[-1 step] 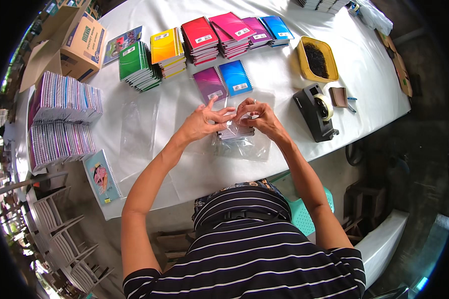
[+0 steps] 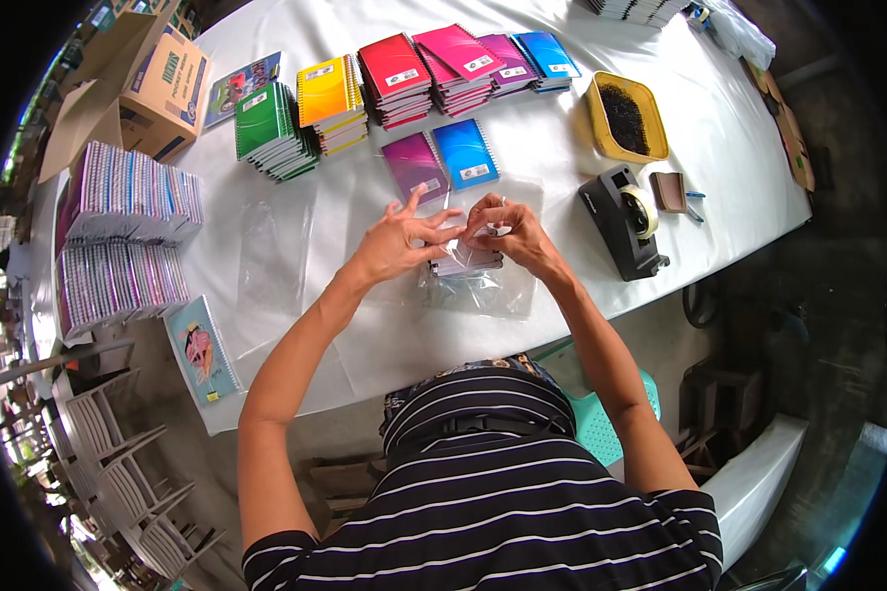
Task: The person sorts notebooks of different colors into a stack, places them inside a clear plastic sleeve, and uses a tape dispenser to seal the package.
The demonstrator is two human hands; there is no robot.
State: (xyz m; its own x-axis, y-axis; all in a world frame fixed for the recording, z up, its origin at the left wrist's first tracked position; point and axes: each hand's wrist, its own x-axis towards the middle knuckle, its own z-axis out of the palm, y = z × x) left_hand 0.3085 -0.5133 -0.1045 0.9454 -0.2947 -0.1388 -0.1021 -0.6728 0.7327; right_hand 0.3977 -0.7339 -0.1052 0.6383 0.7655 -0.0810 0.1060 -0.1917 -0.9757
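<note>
A clear plastic bag [image 2: 483,295] lies on the white-covered table in front of me, with a small stack of spiral notebooks [image 2: 455,264] inside or under it, partly covered by my hands. My left hand [image 2: 402,239] comes from the left, thumb and a fingertip closed on the plastic while other fingers stick up. From the right, my right hand [image 2: 512,232] pinches the plastic close to the left fingertips. Just beyond my hands lie a purple notebook [image 2: 414,163] and a blue notebook [image 2: 466,148], side by side.
Green [image 2: 264,123], yellow [image 2: 327,91], red [image 2: 394,69] and other notebook stacks line the far side. At right are a tape dispenser [image 2: 616,222] and a yellow tub [image 2: 601,123] of black pieces. Wrapped notebooks [image 2: 128,197] and a cardboard box [image 2: 168,84] stand left.
The raised fingers of my left hand have shifted slightly. Both hands stay at the plastic bag, and nothing else has visibly moved.
</note>
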